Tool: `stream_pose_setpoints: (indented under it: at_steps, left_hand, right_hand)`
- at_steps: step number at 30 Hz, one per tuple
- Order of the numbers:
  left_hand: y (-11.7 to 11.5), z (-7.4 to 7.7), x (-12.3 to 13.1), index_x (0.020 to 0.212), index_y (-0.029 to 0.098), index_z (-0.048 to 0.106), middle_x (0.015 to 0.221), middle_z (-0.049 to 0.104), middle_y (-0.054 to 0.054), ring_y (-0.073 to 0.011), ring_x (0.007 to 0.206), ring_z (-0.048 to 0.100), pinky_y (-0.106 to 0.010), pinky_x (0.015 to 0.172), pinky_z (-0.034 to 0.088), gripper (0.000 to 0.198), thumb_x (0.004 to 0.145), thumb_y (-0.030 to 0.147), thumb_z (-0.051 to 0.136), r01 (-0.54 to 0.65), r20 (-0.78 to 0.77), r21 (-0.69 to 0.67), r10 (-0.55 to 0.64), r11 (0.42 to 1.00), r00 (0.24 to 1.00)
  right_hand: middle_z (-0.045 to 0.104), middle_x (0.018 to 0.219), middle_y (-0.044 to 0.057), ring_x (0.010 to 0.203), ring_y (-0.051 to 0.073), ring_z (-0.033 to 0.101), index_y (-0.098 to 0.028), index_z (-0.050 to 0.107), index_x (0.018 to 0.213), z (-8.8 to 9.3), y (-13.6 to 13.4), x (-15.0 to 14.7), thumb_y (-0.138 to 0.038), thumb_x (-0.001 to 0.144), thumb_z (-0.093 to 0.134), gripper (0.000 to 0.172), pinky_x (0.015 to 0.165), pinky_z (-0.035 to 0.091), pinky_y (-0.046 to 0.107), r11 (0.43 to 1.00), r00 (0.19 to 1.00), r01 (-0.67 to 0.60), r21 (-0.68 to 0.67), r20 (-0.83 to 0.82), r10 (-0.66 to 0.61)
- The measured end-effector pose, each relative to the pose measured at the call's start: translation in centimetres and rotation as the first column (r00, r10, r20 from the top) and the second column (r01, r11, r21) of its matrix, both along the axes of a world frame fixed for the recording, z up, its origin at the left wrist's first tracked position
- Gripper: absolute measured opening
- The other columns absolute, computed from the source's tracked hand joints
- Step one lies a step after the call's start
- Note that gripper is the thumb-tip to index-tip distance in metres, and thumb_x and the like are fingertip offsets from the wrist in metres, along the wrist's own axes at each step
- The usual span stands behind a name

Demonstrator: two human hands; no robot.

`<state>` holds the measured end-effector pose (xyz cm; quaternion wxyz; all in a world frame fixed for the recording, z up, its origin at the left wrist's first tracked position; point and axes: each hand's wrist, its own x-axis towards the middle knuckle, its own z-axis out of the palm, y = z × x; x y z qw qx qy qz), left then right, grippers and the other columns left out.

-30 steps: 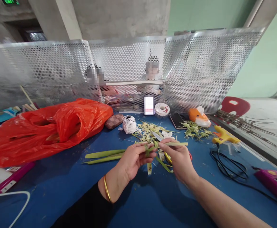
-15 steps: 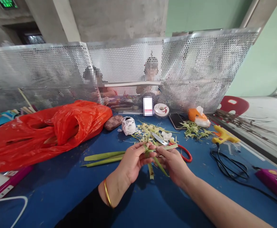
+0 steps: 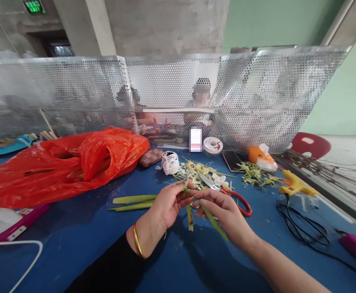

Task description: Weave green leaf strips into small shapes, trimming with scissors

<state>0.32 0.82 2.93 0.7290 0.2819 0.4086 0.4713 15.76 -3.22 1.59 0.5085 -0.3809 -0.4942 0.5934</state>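
Observation:
My left hand (image 3: pixel 170 203), with a gold bangle on its wrist, pinches a small bundle of green leaf strips (image 3: pixel 189 211) above the blue table (image 3: pixel 83 244). My right hand (image 3: pixel 223 209) meets it from the right and grips the same strips, one long strip (image 3: pixel 213 221) trailing down past its palm. Both hands are closed on the strips. Red-handled scissors (image 3: pixel 237 199) lie just behind my right hand. Two longer green leaf pieces (image 3: pixel 133 200) rest on the table left of my left hand.
A big orange plastic bag (image 3: pixel 64 167) fills the left. Leaf scraps (image 3: pixel 196 169), a white string ball (image 3: pixel 170 162), tape roll (image 3: pixel 212 145), phone (image 3: pixel 231 159) and yellow glue gun (image 3: pixel 295 186) with black cord (image 3: pixel 303 228) lie behind and right. A perforated metal screen (image 3: pixel 257 97) backs the table; two people sit beyond it.
My right hand has turned the leaf strips, so the strip that stuck out to the right now hangs downward. The hands have drawn closer, and the scissors show more fully.

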Motion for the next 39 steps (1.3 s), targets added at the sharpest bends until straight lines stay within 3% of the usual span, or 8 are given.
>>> stream_pose_setpoints:
  at_steps: [5,9,14,17,20,25,31,39]
  left_hand:
    - [-0.1,-0.1,0.1,0.085,0.010,0.072,0.080,0.071,-0.007,-0.0102,0.060,0.065,-0.016,0.050,0.051,0.010,0.080,0.014,0.064,0.041,-0.063,0.041,-0.039,0.998,0.997]
    - [-0.3,-0.1,0.5,0.082,0.010,0.072,0.073,0.070,-0.006,-0.0090,0.053,0.062,-0.014,0.040,0.043,0.009,0.076,0.015,0.068,0.058,-0.129,0.066,-0.049,0.996,0.990]
    - [-1.3,-0.4,1.3,0.086,0.011,0.073,0.067,0.070,-0.007,-0.0122,0.053,0.065,-0.015,0.039,0.040,0.020,0.072,0.024,0.074,0.217,-0.226,0.096,-0.191,0.971,0.955]
    - [-1.9,-0.3,1.5,0.087,0.010,0.074,0.078,0.073,-0.010,-0.0121,0.054,0.065,-0.016,0.043,0.044,0.025,0.072,0.030,0.075,0.338,-0.269,0.151,-0.290,0.929,0.918]
    - [-2.1,0.0,1.3,0.087,0.010,0.075,0.083,0.073,-0.011,-0.0120,0.057,0.065,-0.018,0.051,0.050,0.025,0.074,0.032,0.073,0.408,-0.297,0.178,-0.347,0.895,0.890]
    - [-1.8,0.1,1.1,0.089,0.010,0.074,0.083,0.074,-0.011,-0.0124,0.062,0.067,-0.019,0.057,0.053,0.022,0.079,0.030,0.069,0.446,-0.255,0.164,-0.399,0.880,0.881]
    - [-1.6,0.1,1.1,0.092,0.010,0.072,0.084,0.073,-0.011,-0.0122,0.061,0.066,-0.018,0.051,0.051,0.016,0.081,0.021,0.065,0.405,-0.217,0.072,-0.382,0.911,0.898]
    - [-1.8,-0.1,1.2,0.096,0.012,0.067,0.080,0.072,-0.008,-0.0132,0.058,0.067,-0.017,0.046,0.050,0.017,0.080,0.017,0.064,0.331,-0.177,0.035,-0.320,0.943,0.931]
  right_hand:
    - [0.074,0.089,0.006,0.078,0.019,0.069,-0.020,0.074,0.094,0.0,0.4,0.8,-0.030,0.077,0.070,0.020,0.078,0.053,0.033,0.995,0.994,-0.088,0.042,-0.056,0.090]
    - [0.072,0.079,0.002,0.071,0.017,0.067,-0.025,0.074,0.088,-0.5,0.6,1.3,-0.029,0.079,0.071,0.011,0.071,0.053,0.030,0.966,0.990,-0.033,0.255,0.144,-0.004]
    - [0.064,0.082,0.004,0.074,0.018,0.061,-0.027,0.076,0.092,-0.6,0.8,2.0,-0.027,0.083,0.066,0.013,0.065,0.049,0.030,0.758,0.857,0.055,0.649,0.359,-0.369]
    - [0.064,0.090,0.006,0.087,0.020,0.061,-0.024,0.074,0.081,-0.1,1.0,2.2,-0.022,0.083,0.065,0.009,0.074,0.049,0.032,0.699,0.827,0.119,0.705,0.320,-0.463]
    - [0.067,0.087,0.005,0.087,0.020,0.062,-0.021,0.068,0.074,0.3,1.1,2.1,-0.021,0.083,0.063,0.011,0.077,0.048,0.032,0.757,0.849,0.135,0.639,0.320,-0.421]
    - [0.057,0.063,-0.002,0.059,0.014,0.052,-0.020,0.056,0.069,0.3,1.1,1.9,-0.028,0.085,0.059,0.018,0.056,0.041,0.026,0.871,0.789,0.180,0.457,0.462,-0.405]
    - [0.054,0.058,-0.004,0.058,0.013,0.050,-0.021,0.049,0.066,0.0,1.2,1.9,-0.032,0.084,0.058,0.023,0.056,0.037,0.024,0.875,0.700,0.188,0.446,0.564,-0.438]
    - [0.047,0.051,-0.006,0.049,0.010,0.042,-0.022,0.040,0.062,-0.3,1.1,1.4,-0.029,0.083,0.058,0.028,0.047,0.030,0.022,0.877,0.700,0.219,0.428,0.557,-0.447]
